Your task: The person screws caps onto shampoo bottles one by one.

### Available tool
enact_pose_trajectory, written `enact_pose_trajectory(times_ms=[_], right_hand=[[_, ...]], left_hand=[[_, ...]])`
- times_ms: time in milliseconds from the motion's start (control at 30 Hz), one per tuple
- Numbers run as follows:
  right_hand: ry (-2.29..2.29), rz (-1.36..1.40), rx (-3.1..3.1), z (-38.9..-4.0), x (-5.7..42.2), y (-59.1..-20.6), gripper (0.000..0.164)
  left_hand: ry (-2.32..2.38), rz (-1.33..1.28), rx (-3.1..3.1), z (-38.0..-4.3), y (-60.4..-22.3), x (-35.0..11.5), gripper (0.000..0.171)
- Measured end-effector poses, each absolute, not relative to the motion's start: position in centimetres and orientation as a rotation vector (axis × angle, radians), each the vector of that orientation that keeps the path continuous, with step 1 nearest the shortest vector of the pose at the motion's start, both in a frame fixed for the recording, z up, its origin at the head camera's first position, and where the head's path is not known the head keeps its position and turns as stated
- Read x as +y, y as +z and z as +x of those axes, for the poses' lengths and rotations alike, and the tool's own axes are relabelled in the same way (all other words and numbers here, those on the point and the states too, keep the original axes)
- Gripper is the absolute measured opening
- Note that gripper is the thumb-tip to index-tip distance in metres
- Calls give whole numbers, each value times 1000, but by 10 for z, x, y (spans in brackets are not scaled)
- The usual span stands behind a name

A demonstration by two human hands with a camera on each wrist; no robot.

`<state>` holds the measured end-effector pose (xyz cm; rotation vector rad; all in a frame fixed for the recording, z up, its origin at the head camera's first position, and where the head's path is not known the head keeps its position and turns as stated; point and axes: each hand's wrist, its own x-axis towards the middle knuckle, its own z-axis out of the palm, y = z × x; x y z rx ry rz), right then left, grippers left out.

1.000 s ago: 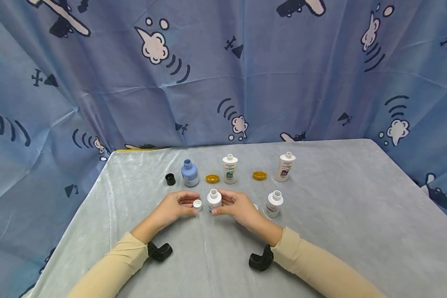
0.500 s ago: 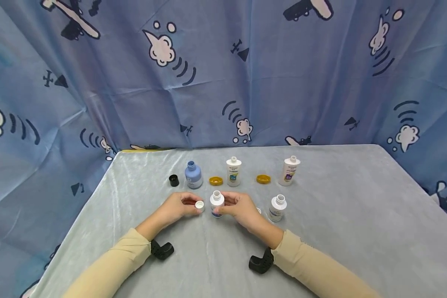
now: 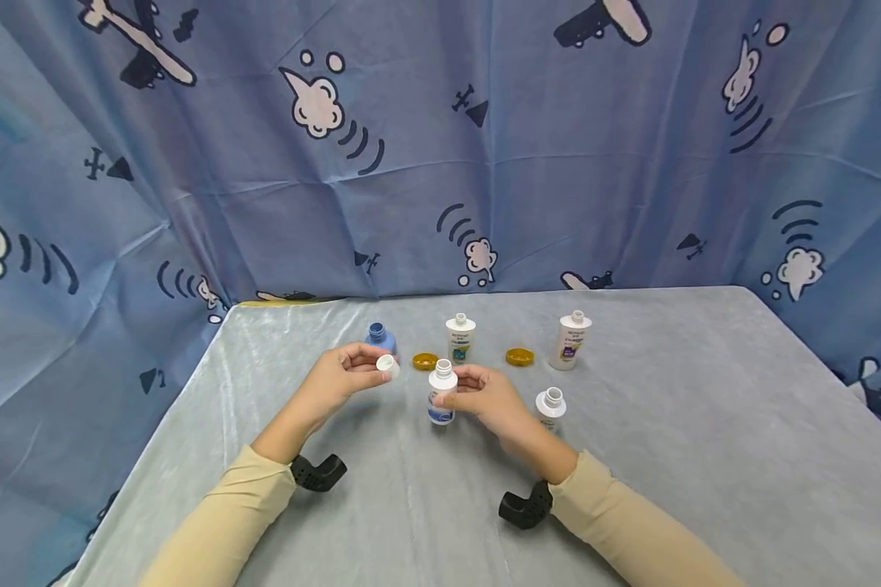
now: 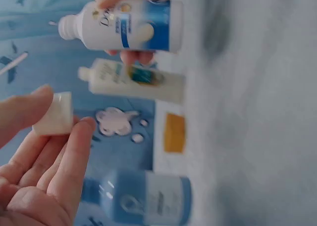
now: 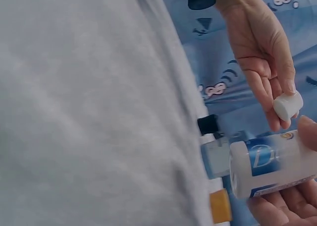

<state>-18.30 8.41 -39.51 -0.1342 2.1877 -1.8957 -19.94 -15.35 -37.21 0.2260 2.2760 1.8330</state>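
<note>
While no bottle on show wears its cap, the left hand [image 3: 338,380] has a narrow grip: its thumb and fingers pinch a small white cap [image 3: 388,367] above the grey-draped worktop [image 3: 705,408], though which way the hollow end faces I cannot tell for sure. Just behind that hand stands a squat blue bottle [image 3: 379,335], partly hidden, with a black cap [image 5: 208,124] near it (this one shows only in the right wrist view). Next along come an amber cap [image 3: 425,361] and, just right of it, a tall white bottle with a teal label [image 3: 460,333]. In front of that bottle is a small white bottle with a blue label [image 3: 443,412], upright or nearly so, held round its body by the right hand [image 3: 493,399], whose grip is closed to the bottle's width. Farther right are a second amber cap [image 3: 520,356], another small white bottle [image 3: 551,404] half hidden by the right forearm, and a tall white bottle with a purple label [image 3: 571,341]. As I judge it, the step in hand is lining up cap and bottle, near each other but apart; joining them would call for turning the hollow end down over the neck, then twisting against a steady right hand.
</note>
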Motion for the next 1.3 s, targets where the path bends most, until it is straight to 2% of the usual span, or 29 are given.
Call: enact_pose_trajectory(times_ms=[300, 567, 900, 1300], right_hand=[[-1889, -217, 2207, -179, 95, -382, 44], [-1832, -316, 2235, -175, 95, -382, 41], [-1841, -435, 2295, -174, 96, -376, 41], [-1771, -586, 2375, -170, 99, -374, 42]], left_hand=[[1949, 296, 2195, -192, -360, -143, 41], [1969, 292, 2199, -186, -370, -146, 43], [2047, 253, 2147, -186, -370, -142, 33], [2048, 355, 2135, -176, -366, -132, 38]])
